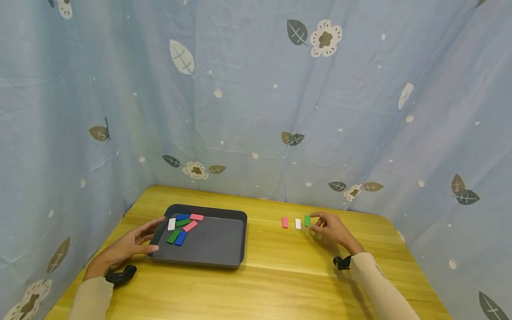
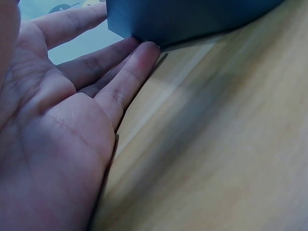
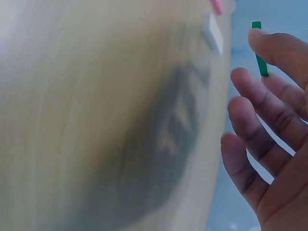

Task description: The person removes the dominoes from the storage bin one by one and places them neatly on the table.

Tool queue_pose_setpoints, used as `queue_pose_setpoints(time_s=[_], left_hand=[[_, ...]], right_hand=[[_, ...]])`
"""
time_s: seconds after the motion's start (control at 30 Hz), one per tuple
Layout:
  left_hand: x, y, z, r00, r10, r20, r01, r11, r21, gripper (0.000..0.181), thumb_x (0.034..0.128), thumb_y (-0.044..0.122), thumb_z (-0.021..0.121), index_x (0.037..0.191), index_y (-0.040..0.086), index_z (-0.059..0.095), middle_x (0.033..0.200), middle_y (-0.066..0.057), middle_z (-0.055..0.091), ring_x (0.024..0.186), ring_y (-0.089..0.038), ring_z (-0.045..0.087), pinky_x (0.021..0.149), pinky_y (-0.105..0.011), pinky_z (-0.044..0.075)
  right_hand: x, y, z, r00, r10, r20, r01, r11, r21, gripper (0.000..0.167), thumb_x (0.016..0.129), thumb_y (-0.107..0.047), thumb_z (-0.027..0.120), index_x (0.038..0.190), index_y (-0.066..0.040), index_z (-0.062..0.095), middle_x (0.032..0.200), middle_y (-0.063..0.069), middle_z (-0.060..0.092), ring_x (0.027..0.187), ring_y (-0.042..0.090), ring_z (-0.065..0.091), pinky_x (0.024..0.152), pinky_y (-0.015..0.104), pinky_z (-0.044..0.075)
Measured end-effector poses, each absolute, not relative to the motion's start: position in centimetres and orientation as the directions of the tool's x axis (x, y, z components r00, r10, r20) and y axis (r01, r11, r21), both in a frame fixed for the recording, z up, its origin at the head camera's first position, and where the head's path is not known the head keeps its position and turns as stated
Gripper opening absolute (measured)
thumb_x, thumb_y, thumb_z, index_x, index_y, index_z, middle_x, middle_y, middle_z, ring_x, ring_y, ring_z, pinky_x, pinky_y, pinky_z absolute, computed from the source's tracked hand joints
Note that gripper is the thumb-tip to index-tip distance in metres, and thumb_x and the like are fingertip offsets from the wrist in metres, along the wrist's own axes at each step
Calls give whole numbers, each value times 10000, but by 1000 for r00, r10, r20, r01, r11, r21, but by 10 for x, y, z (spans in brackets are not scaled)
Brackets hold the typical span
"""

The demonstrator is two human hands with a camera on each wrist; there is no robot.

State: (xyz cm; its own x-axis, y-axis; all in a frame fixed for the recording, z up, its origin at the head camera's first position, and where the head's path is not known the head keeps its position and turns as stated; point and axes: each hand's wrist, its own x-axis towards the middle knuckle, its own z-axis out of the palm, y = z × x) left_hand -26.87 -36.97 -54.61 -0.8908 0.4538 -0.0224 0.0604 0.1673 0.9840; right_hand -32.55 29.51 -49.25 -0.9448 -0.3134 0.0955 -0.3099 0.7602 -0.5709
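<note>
My right hand [image 1: 329, 227] pinches a small, flat green block [image 1: 307, 221] between thumb and finger. In the right wrist view the green block [image 3: 261, 53] stands on end in that pinch, above the table, the other fingers spread. Left of it a white block [image 1: 298, 224] and a pink block [image 1: 285, 222] form a row on the table. My left hand [image 1: 128, 247] rests at the left side of a dark grey tray [image 1: 224, 265], fingers fairly straight. Fingertips touch the tray's outer wall [image 2: 183, 21] in the left wrist view.
Inside the tray's left part lie several loose blocks, among them a white block [image 1: 171, 224], a blue block [image 1: 181, 238] and a pink block [image 1: 190, 226]. The wooden table [image 1: 276, 284] ends against a blue patterned curtain [image 1: 248, 111] at the back and sides.
</note>
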Motion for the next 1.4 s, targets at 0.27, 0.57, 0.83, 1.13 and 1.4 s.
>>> queue_pose_setpoints(time_s=[0.27, 0.57, 0.83, 1.13, 1.4], left_hand=[[-268, -369, -546, -897, 441, -34, 46, 170, 984, 846, 989, 34, 669, 1664, 204, 188, 1688, -189, 111, 1407, -196, 397, 972, -327, 511], [-270, -370, -548, -895, 445, -42, 43, 180, 983, 844, 993, 43, 667, 1665, 192, 178, 1685, -208, 102, 1448, -385, 297, 975, -353, 511], [-270, -369, -547, -892, 450, -32, 44, 159, 986, 846, 988, 40, 675, 1663, 157, 178, 1682, -220, 97, 1459, -519, 203, 966, -345, 521], [-272, -369, -546, -895, 445, -35, 47, 173, 984, 849, 988, 55, 680, 1664, 193, 185, 1689, -201, 104, 1467, -496, 209, 982, -332, 498], [-273, -369, -547, -900, 433, -61, 27, 194, 981, 848, 989, 62, 682, 1664, 208, 189, 1690, -179, 125, 1438, -333, 317, 983, -336, 504]], right_hand=[[-327, 306, -503, -956, -290, 50, -262, 764, -589, 455, 949, -215, 772, 1348, -38, 647, 849, 13, 671, 671, 195, 615, 573, 312, 531], [-331, 311, -511, -962, -273, 19, -238, 801, -549, 443, 957, -204, 758, 1345, -17, 651, 811, -15, 654, 653, 146, 583, 594, 294, 503], [-335, 310, -512, -962, -273, 9, -237, 816, -528, 446, 959, -210, 758, 1345, -15, 650, 811, -14, 639, 681, 138, 554, 627, 295, 472], [-336, 307, -510, -960, -280, 18, -251, 828, -502, 438, 967, -207, 748, 1344, -7, 648, 800, -10, 618, 679, 140, 528, 632, 296, 447], [-333, 307, -504, -954, -300, -13, -252, 822, -511, 475, 976, -220, 738, 1372, 15, 618, 800, 1, 616, 671, 154, 537, 633, 310, 453]])
